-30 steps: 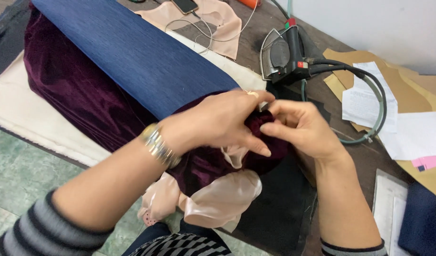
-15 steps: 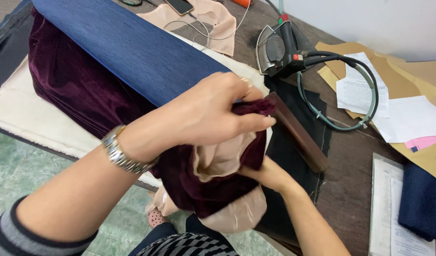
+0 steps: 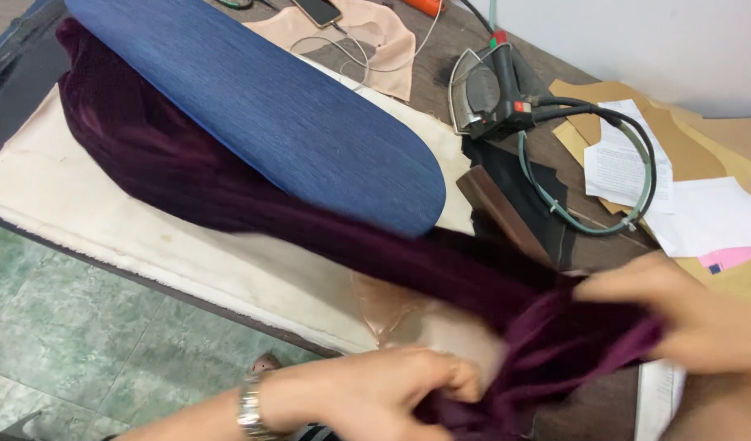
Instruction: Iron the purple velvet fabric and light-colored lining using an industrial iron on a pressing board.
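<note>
I have both hands, left hand (image 3: 375, 392) and right hand (image 3: 678, 314), clenched on the maroon velvet garment (image 3: 547, 327) at lower right; pulling harder risks dragging it toward the iron (image 3: 490, 90) or snagging the wooden block (image 3: 498, 208).

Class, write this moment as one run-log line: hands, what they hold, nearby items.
left hand: grips velvet garment | right hand: grips same | near: blue pressing board, iron, paper patterns

Silver wristwatch (image 3: 250, 411) on left wrist
</note>
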